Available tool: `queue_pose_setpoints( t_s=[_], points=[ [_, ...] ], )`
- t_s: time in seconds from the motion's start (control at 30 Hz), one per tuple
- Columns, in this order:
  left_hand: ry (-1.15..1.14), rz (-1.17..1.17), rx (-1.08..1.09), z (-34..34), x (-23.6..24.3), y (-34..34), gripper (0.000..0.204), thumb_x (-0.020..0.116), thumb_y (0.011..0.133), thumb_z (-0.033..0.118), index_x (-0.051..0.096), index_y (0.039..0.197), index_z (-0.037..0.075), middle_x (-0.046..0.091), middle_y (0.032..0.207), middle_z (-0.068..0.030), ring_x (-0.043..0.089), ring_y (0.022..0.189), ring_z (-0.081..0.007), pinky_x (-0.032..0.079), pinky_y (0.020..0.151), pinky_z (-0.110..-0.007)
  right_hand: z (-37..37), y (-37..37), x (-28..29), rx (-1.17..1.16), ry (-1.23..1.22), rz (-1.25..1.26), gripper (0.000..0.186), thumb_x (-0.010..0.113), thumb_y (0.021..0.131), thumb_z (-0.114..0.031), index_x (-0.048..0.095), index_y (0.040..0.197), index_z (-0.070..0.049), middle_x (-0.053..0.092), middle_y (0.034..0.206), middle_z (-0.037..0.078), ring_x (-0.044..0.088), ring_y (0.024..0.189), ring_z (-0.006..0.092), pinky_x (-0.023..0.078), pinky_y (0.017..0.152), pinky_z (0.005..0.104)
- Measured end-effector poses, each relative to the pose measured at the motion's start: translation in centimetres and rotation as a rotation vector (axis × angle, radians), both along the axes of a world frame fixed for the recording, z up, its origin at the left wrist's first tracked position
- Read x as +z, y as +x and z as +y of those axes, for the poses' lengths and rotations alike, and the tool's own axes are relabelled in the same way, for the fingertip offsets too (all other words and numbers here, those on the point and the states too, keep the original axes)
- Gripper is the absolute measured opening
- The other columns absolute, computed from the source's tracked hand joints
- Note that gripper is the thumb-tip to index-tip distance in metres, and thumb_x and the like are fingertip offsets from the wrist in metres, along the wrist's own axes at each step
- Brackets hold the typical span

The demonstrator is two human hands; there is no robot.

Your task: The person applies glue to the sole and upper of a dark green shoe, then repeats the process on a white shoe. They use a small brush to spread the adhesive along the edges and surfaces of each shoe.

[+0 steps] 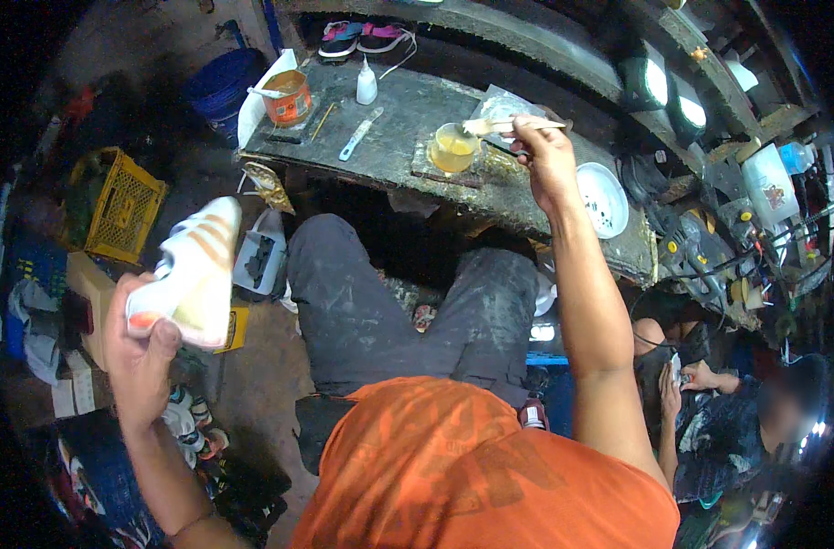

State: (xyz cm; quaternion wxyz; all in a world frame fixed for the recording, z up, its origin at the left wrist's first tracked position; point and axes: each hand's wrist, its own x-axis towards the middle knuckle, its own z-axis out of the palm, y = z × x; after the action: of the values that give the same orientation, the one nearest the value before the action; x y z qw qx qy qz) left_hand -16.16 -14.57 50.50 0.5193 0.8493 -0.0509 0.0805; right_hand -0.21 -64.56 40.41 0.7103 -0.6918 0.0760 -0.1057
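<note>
A white sneaker (193, 270) with tan stripes is gripped at one end by my left hand (142, 348), off to the left of my knees. Over the workbench (398, 101), my right hand (542, 146) pinches the handle of a brush (497, 126). The brush's pale bristle end points left, at the rim of a clear cup (454, 149) of yellowish liquid. That cup stands on a small crusted board (476, 174). Whether the bristles touch the cup, I cannot tell.
On the bench are an orange can (289, 99), a white squeeze bottle (366, 84), a blue-handled knife-like tool (360, 134), a white bowl (602, 201) and a pair of colourful shoes (366, 38). A yellow crate (127, 204) stands left. Another person (723, 421) sits at right, handling something small.
</note>
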Motion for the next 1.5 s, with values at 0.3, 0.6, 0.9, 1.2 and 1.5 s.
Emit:
queue_pose_setpoints(
  t_s=[0.3,0.6,0.9,1.2,1.5],
  points=[
    [-0.623,0.036,-0.284,-9.8,-6.5,0.8,0.042,0.065,0.100,0.016,0.050,0.134,-0.002,0.064,0.124,-0.0089,0.061,0.113,-0.0154,0.046,0.101,-0.032,0.1,-2.4,1.3,0.258,-0.056,0.122,0.028,0.067,0.098,-0.028,0.067,0.112,-0.003,0.069,0.093,0.002,0.060,0.079,0.0101,0.045,0.074,0.0264],
    [-0.489,-0.064,-0.376,-14.5,-6.1,-0.9,0.029,0.070,0.098,0.019,0.055,0.114,0.000,0.060,0.106,-0.0041,0.058,0.099,-0.0102,0.047,0.089,-0.027,4.3,-14.1,9.4,0.266,0.324,-0.075,0.028,0.069,0.095,-0.020,0.066,0.111,0.002,0.071,0.092,0.010,0.069,0.079,0.0172,0.057,0.076,0.0327],
    [-0.569,-0.053,-0.362,-15.5,-5.2,-2.0,0.031,0.072,0.096,0.021,0.055,0.113,0.001,0.060,0.103,-0.0035,0.057,0.094,-0.0088,0.047,0.084,-0.025,6.1,-18.8,11.8,0.288,0.143,-0.144,0.025,0.074,0.092,-0.013,0.067,0.110,0.002,0.070,0.096,0.006,0.065,0.084,0.0114,0.050,0.075,0.0252],
    [-0.506,-0.152,-0.432,-15.4,-4.4,-2.8,0.031,0.077,0.092,0.020,0.057,0.108,0.002,0.058,0.098,-0.0049,0.056,0.089,-0.0113,0.047,0.078,-0.026,6.3,-20.0,12.9,0.258,-0.007,-0.149,0.024,0.074,0.093,-0.012,0.068,0.110,0.003,0.071,0.095,0.007,0.066,0.086,0.0117,0.052,0.078,0.0250],
    [-0.272,-0.370,-0.524,-14.9,-3.9,-2.4,0.030,0.081,0.085,0.016,0.062,0.105,0.004,0.065,0.094,-0.0110,0.061,0.085,-0.0204,0.048,0.074,-0.032,5.7,-20.1,14.1,0.213,-0.155,-0.216,0.023,0.072,0.093,-0.013,0.068,0.110,0.003,0.071,0.094,0.006,0.065,0.086,0.0105,0.050,0.077,0.0240]
  ],
)
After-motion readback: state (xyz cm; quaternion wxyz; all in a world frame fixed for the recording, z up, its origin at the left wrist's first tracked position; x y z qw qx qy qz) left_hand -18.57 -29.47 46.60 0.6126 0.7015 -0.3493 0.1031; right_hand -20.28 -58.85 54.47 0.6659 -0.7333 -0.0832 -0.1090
